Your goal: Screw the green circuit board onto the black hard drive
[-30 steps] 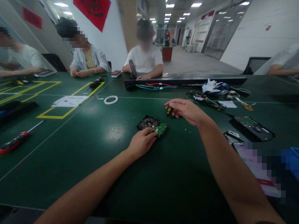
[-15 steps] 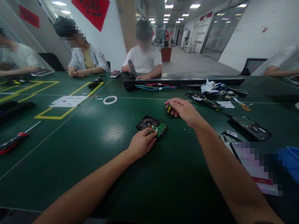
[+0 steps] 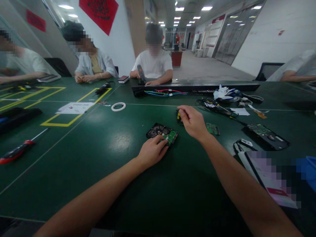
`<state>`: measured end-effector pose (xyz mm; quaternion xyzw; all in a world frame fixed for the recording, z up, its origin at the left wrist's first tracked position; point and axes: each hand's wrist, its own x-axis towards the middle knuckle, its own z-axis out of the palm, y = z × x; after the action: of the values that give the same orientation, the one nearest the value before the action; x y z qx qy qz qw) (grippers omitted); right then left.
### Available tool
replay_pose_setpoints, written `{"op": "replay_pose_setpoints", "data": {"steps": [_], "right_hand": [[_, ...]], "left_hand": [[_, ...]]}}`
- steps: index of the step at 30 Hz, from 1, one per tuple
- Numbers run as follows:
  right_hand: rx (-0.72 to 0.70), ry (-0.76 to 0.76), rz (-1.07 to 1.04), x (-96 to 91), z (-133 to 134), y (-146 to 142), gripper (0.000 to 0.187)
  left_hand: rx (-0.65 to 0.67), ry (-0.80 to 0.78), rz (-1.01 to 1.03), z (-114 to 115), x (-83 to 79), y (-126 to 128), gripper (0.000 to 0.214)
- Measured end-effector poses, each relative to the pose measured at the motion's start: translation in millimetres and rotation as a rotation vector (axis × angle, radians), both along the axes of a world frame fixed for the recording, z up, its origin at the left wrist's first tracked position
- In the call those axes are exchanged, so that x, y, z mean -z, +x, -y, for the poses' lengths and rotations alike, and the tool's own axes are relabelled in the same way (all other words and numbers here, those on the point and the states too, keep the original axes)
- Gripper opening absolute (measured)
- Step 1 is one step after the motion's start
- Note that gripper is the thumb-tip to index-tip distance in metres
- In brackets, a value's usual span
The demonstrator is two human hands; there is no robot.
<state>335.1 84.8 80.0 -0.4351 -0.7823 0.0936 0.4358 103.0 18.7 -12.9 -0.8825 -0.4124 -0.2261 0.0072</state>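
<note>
The left hand (image 3: 153,152), partly open, rests on the hard drive (image 3: 158,129), flat on the table (image 3: 118,197). The right hand (image 3: 192,122) grips a yellow-and-black tool (image 3: 178,116); its arm has shifted, exposing a green circuit board (image 3: 213,128) (previously covered).

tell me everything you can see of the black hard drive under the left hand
The rectangular black hard drive, seemingly metal, lies flat and angled on the dark green tabletop, circuit side up. A green circuit board covers part of its right end; rounded dark relief shows on the left. The left hand rests on its near side, hiding part of the board.
</note>
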Motion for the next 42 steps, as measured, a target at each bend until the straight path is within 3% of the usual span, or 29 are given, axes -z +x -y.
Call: {"op": "replay_pose_setpoints", "data": {"steps": [5,10,15,20,26,30,34,42], "right_hand": [[0.033,0.122,0.032,29.1,8,-1,0.057],[0.041,0.079,-0.008,44.3,11,-4,0.062],[0.026,0.087,-0.045,51.2,9,-5,0.056],[-0.013,0.056,-0.062,56.3,8,-4,0.062],[-0.036,0.048,-0.038,55.2,5,-4,0.061],[0.033,0.028,-0.052,56.4,1,-3,0.062],[0.082,0.020,-0.084,62.7,0,-4,0.063],[0.097,0.040,-0.088,68.0,-1,-10,0.064]], "left_hand": [[0.035,0.063,-0.046,-4,-4.5,0,0.032],[0.054,0.107,-0.001,-10,0.5,-2,0.030],[0.036,0.110,0.033,-8,5.2,-2,0.030],[0.032,0.100,0.071,-12,-0.5,-3,0.030],[-0.018,0.065,0.152,-57,-17.1,-9,0.037],[-0.019,-0.031,0.141,-76,-14.6,-7,0.049],[-0.003,-0.116,0.027,-74,-8.3,-4,0.068],[-0.051,-0.123,-0.037,-67,-8.5,-6,0.064]]}}
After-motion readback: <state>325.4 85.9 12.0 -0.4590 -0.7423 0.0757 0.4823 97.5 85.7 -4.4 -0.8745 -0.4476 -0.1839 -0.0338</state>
